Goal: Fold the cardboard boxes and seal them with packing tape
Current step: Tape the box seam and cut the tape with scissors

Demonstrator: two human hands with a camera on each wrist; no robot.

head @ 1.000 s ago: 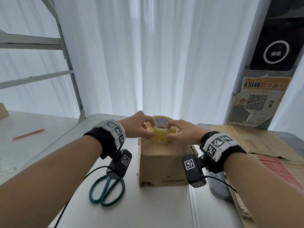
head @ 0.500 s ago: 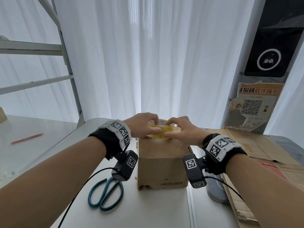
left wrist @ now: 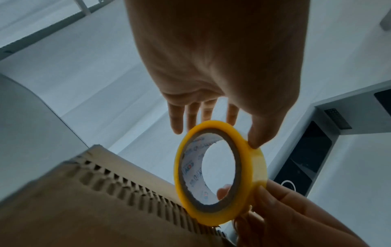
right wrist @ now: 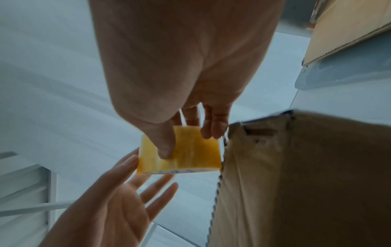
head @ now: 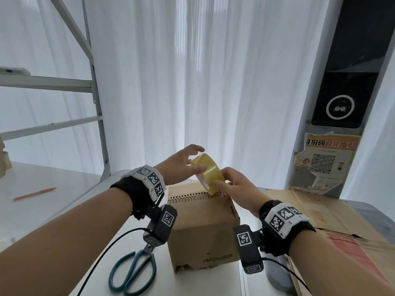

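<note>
1. The right hand (head: 236, 184) pinches a roll of yellow packing tape (head: 208, 173), thumb on the outer band and fingers curled at the roll's far side, as the right wrist view shows.
2. The roll stands on edge, tilted, just above the far top edge of a small cardboard box (head: 203, 227); whether it touches the box cannot be told.
3. The left hand (head: 178, 164) is spread, fingers straight and fanned. Its thumb tip rests against the roll's outer band; the other fingers reach past the roll without closing on it.
4. In the left wrist view the roll's (left wrist: 220, 172) printed paper core faces the camera, with the box's corrugated edge (left wrist: 135, 187) below it.
5. The box stands on a pale desk (head: 205, 283), its near face printed with upside-down digits.
6. Teal-handled scissors (head: 132, 272) lie on the desk just left of the box.
7. Flattened cardboard sheets (head: 329, 212) lie to the right of the box.
8. An orange pen (head: 35, 193) lies far left on another white surface.
</note>
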